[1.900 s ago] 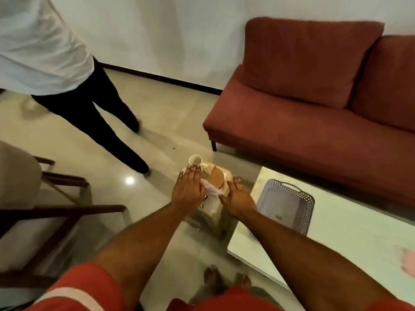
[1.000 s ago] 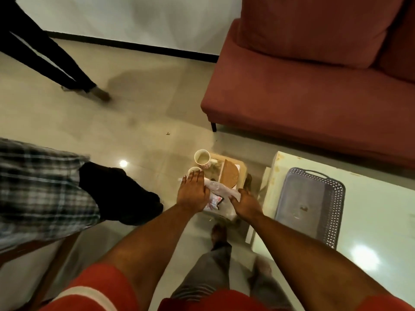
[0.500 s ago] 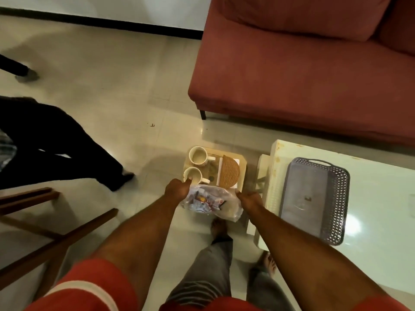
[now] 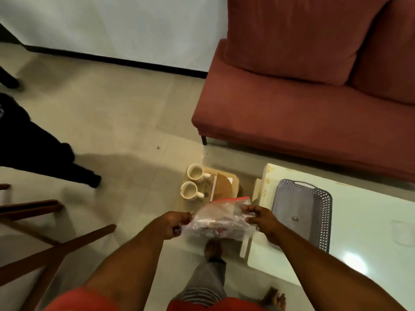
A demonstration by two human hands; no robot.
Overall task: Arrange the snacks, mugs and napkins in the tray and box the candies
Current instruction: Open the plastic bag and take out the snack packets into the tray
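Observation:
I hold a clear plastic bag of snacks (image 4: pixel 219 222) with a red top edge in the air between both hands. My left hand (image 4: pixel 174 223) grips its left end and my right hand (image 4: pixel 260 217) grips its right end. Behind the bag, a low wooden stool (image 4: pixel 234 182) carries two cream mugs (image 4: pixel 195 172) (image 4: pixel 188 190) and a brown woven round piece (image 4: pixel 223 187) on something white. A grey perforated tray (image 4: pixel 302 212) lies empty on the pale table (image 4: pixel 370 232) to the right.
A red sofa (image 4: pixel 303 97) stands behind the table. Wooden chair legs (image 4: pixel 56 248) cross at the lower left. Another person's dark trouser legs (image 4: pixel 33 149) are at the left. My bare feet (image 4: pixel 212 246) stand on the tiled floor below the bag.
Both hands have lifted the snack bag off the stool and drawn it toward me and rightward. The mugs stay on the stool. The other person's legs have shifted at the left.

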